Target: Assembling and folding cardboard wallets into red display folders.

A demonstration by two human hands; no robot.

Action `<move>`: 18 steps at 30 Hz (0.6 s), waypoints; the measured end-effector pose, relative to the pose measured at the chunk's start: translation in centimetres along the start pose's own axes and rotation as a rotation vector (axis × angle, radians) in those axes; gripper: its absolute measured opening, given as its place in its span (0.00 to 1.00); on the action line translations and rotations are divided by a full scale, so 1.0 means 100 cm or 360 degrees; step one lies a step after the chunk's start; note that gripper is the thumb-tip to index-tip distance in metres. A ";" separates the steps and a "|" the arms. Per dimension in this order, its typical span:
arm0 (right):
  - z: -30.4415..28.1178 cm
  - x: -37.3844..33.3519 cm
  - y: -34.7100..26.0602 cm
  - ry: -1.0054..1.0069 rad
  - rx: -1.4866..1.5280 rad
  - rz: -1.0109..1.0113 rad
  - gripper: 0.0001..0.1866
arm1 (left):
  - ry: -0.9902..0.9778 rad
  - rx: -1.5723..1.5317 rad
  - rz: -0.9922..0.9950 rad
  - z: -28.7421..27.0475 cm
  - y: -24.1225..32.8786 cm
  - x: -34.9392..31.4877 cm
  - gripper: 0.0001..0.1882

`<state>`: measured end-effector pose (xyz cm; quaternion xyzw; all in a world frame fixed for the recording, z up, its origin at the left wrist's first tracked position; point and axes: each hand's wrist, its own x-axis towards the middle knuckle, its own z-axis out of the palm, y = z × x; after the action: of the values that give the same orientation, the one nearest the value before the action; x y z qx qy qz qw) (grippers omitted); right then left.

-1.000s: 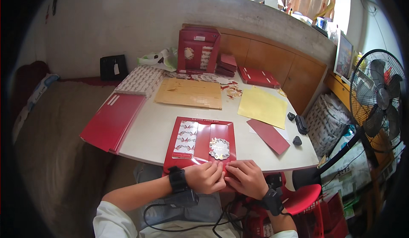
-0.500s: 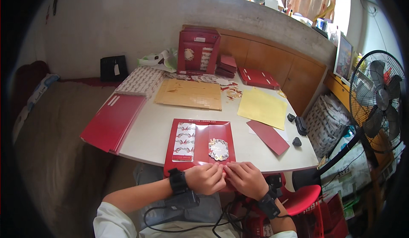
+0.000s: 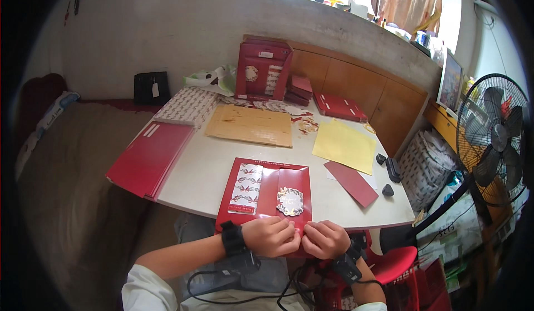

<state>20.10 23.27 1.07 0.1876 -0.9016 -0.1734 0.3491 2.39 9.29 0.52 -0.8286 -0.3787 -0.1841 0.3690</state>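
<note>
A flat red cardboard package [image 3: 269,191] lies at the near edge of the table, its lower end reaching over the edge towards me. Set into its left side is a white patterned strip [image 3: 245,188], and on the right half sits a scalloped floral tag [image 3: 290,201]. My left hand [image 3: 271,236] is closed at the package's lower edge, fingertips pinching near its right corner. Close beside it, my right hand [image 3: 326,238] is closed too, its fingertips pinched at the same corner. Whatever small part lies between the fingertips is hidden.
Brown cardboard [image 3: 250,126], yellow sheets [image 3: 344,144] and a dark red card [image 3: 351,184] lie on the table [image 3: 194,186]. Red folders [image 3: 147,158] are stacked left, patterned sheets [image 3: 186,106] behind them. A red display box [image 3: 262,69] stands at the back; a fan [image 3: 495,136] stands right.
The red package has shifted slightly right and turned a little clockwise. Both hands have moved a little right with it, and the right hand's fingers are more curled.
</note>
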 end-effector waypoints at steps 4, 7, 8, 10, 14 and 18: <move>-0.004 0.003 0.001 0.0062 -0.0037 -0.0056 0.06 | -0.0137 -0.0355 -0.0402 -0.002 0.001 0.007 0.16; -0.002 0.002 0.001 0.0022 -0.0072 -0.0054 0.05 | -0.0191 -0.0398 -0.0594 0.001 0.004 0.009 0.18; -0.001 0.002 0.001 0.0026 -0.0066 -0.0044 0.05 | -0.0190 -0.0424 -0.0640 0.002 0.005 0.009 0.18; 0.002 0.001 0.001 0.0031 -0.0063 -0.0008 0.05 | -0.0170 -0.0404 -0.0639 0.004 0.007 0.009 0.17; 0.003 0.003 -0.001 0.0041 -0.0025 0.0051 0.05 | -0.0227 -0.0292 -0.0537 0.006 0.010 0.009 0.16; 0.004 0.003 -0.001 0.0052 0.0007 0.0102 0.05 | -0.0217 -0.0189 -0.0485 0.006 0.011 0.010 0.15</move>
<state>19.63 23.14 0.95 0.1621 -0.9017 -0.1569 0.3688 3.94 9.74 0.22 -0.7925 -0.5124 -0.2034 0.2607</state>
